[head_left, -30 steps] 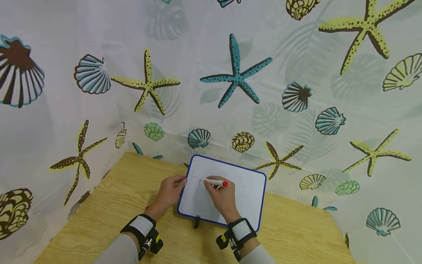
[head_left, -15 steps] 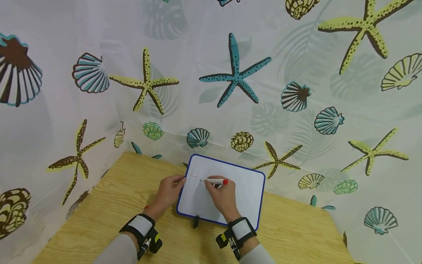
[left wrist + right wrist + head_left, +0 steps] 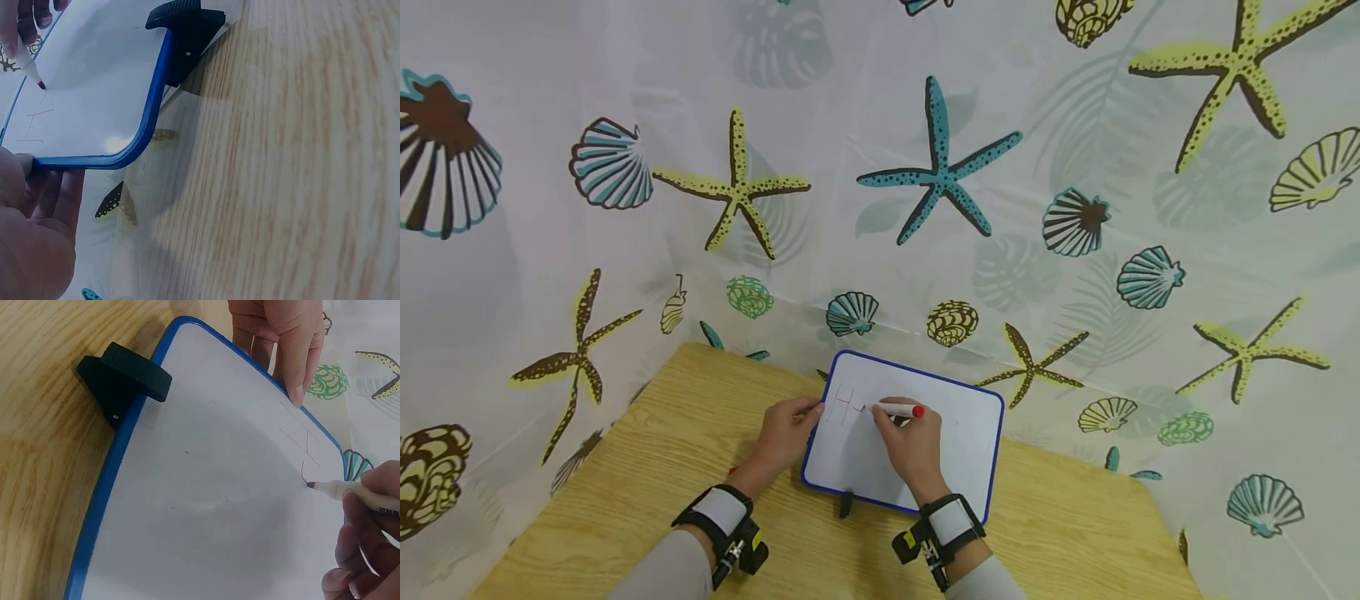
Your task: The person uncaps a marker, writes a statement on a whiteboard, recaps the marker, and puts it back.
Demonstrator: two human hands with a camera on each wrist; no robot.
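A whiteboard (image 3: 958, 450) with a blue frame leans tilted on the table. My left hand (image 3: 786, 433) grips its left edge, thumb at the front rim and fingers behind, as the left wrist view shows. My right hand (image 3: 913, 446) pinches a white marker (image 3: 895, 409) with a red end. In the right wrist view the dark tip of the marker (image 3: 328, 487) is right at the board, at the end of a short curved red stroke (image 3: 303, 470). Beside it, thin red lines form an H-like figure (image 3: 307, 442).
A black clip (image 3: 846, 504) sits on the board's lower edge. A small red object (image 3: 733, 471) shows partly behind my left wrist on the wooden table (image 3: 647, 467). A curtain (image 3: 865, 267) printed with shells and starfish stands close behind the board.
My right hand has shifted slightly right with the marker, and a short curved stroke now shows beside the H-like figure. My left hand keeps its grip on the board.
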